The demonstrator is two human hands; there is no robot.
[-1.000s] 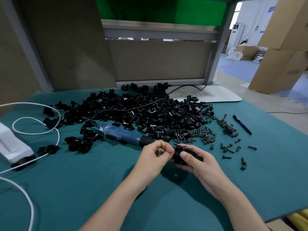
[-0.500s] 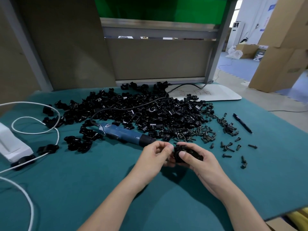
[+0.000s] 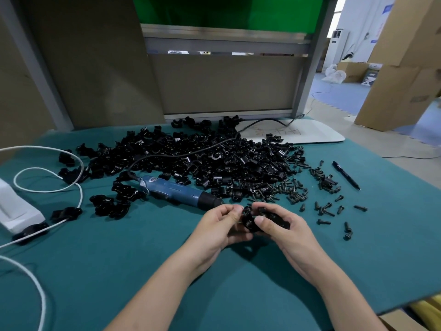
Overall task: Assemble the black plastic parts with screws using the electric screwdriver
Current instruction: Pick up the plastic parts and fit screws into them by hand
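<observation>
A white plastic box-shaped device [image 3: 16, 209] sits far left of the blue-bodied electric screwdriver [image 3: 174, 191]. A thin white cable [image 3: 31, 146] loops between the two on the teal felt-covered table [image 3: 95, 271]. Just left of the screwdriver's rear end lies a small cluster of black plastic clamp-shaped parts [image 3: 112, 204].

The screwdriver itself lies flat on its side, black nose pointing right. Its black cord [image 3: 191, 152] runs away behind it over a large heap of loose black plastic parts [image 3: 226, 158], which spreads behind and to the right of the screwdriver.

Just in front of the screwdriver's nose, the left hand [image 3: 214, 225] has its fingers curled. Its thumb and fingertips pinch the left side of a black plastic assembly [image 3: 249, 222], which is held above the table. The right hand [image 3: 286, 232], further right of the nose, grips the same assembly. Its thumb presses on the near face and the other fingers curl round the far side.

Right of the screwdriver's nose lies a dense scatter of small black screws [image 3: 281, 189], thinning into single screws further right. A black pen [image 3: 346, 175] lies far right of the screwdriver, beyond the screws. A flat white board [image 3: 298, 133] rests well behind and right of the screwdriver.
</observation>
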